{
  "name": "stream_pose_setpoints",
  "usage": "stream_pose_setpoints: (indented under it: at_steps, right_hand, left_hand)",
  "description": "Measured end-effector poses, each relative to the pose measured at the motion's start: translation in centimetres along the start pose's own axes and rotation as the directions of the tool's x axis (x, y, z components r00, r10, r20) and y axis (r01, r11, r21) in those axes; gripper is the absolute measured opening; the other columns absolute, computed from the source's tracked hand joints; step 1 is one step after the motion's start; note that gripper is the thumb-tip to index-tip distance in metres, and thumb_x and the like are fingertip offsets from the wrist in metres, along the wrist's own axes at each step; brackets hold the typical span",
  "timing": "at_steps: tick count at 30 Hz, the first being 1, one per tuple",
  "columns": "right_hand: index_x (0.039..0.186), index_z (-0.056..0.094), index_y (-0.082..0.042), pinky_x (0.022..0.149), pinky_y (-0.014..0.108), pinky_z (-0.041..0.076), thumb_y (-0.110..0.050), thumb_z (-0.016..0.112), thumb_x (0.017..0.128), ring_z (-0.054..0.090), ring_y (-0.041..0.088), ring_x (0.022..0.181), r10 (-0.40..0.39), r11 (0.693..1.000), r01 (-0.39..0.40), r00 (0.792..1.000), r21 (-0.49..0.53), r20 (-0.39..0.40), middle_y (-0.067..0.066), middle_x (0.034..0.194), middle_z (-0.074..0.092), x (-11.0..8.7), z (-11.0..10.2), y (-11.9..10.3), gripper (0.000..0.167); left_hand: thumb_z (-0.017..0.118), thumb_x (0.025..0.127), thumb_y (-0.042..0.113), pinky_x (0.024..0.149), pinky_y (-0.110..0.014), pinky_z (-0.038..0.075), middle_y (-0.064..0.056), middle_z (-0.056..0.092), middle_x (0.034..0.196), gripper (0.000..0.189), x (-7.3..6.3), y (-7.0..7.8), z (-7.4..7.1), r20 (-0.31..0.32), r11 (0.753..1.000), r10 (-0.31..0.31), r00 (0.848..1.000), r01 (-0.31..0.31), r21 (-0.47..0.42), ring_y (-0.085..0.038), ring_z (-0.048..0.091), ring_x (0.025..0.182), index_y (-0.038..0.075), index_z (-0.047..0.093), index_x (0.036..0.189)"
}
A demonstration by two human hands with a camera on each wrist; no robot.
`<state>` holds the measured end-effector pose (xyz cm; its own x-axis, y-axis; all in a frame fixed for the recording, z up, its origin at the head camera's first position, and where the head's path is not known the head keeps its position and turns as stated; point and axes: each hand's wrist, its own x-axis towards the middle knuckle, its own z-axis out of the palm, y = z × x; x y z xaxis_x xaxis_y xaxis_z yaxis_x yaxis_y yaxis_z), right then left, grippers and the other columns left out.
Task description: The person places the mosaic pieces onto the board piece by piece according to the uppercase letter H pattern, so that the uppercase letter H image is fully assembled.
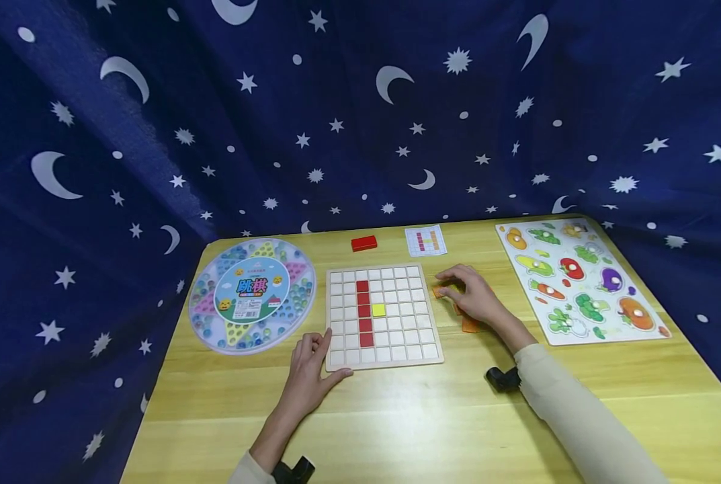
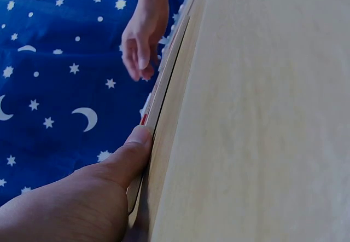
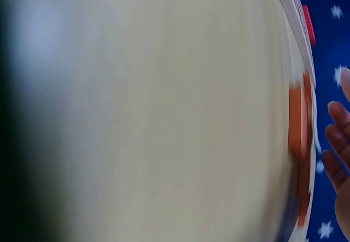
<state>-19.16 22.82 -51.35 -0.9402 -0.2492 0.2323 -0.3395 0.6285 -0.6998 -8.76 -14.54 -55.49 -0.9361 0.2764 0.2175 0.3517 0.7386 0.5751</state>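
Note:
A wooden grid board lies in the middle of the table, with a column of red square tiles and one yellow tile in its cells. My left hand spans the board's near left corner, thumb along the front edge, fingers at the left edge. Seen from the left wrist, the thumb presses on the board's edge. Over loose orange tiles right of the board is my right hand. Its fingers are loosely spread above the orange tiles in the right wrist view.
Behind the board are a red block and a pattern card with a coloured grid. A round marble game board lies at left, a vegetable puzzle board at right. A starry blue curtain hangs behind the table.

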Motion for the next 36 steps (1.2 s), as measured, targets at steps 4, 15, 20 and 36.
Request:
stream_pose_setpoints:
  at_steps: [4,15,20,36]
  right_hand:
    - [0.114,0.068,0.0,0.093,0.046,0.037,-0.004,0.073,0.086,0.053,0.03,0.106,0.031,0.999,-0.031,1.0,-0.03,-0.001,0.014,0.11,0.064,-0.6,-1.2,1.4,0.028]
    - [0.117,0.068,-0.001,0.092,0.048,0.036,-0.004,0.07,0.088,0.051,0.032,0.106,0.033,0.997,-0.03,0.999,-0.075,0.033,0.015,0.112,0.061,-1.2,-1.5,2.7,0.029]
    - [0.118,0.067,0.001,0.096,0.053,0.035,-0.003,0.07,0.088,0.048,0.037,0.111,0.044,0.996,-0.04,0.998,-0.078,0.042,0.018,0.113,0.059,-1.2,-1.5,2.9,0.03]
    - [0.11,0.069,-0.001,0.093,0.049,0.033,-0.006,0.07,0.089,0.047,0.033,0.108,0.057,0.993,-0.053,0.998,-0.108,0.034,0.015,0.11,0.058,-0.8,-1.0,3.2,0.022]
  left_hand:
    - [0.079,0.078,0.046,0.089,-0.038,0.032,-0.008,0.045,0.116,0.09,0.0,0.0,0.0,0.001,1.0,-0.008,1.0,0.008,0.001,-0.018,0.037,0.1,0.005,0.041,0.149]
    - [0.079,0.077,0.045,0.089,-0.037,0.031,-0.007,0.044,0.115,0.09,-0.2,-0.1,0.1,0.01,1.0,-0.014,1.0,0.014,-0.003,-0.017,0.036,0.099,0.007,0.04,0.15]
    - [0.078,0.078,0.047,0.088,-0.037,0.031,-0.007,0.044,0.115,0.091,0.0,-0.1,0.1,0.017,1.0,-0.022,1.0,0.022,-0.007,-0.017,0.035,0.1,0.008,0.039,0.15]
    - [0.078,0.078,0.047,0.088,-0.036,0.032,-0.008,0.045,0.116,0.09,0.1,-0.1,0.0,0.017,1.0,-0.017,1.0,0.017,-0.003,-0.017,0.036,0.099,0.007,0.04,0.15]
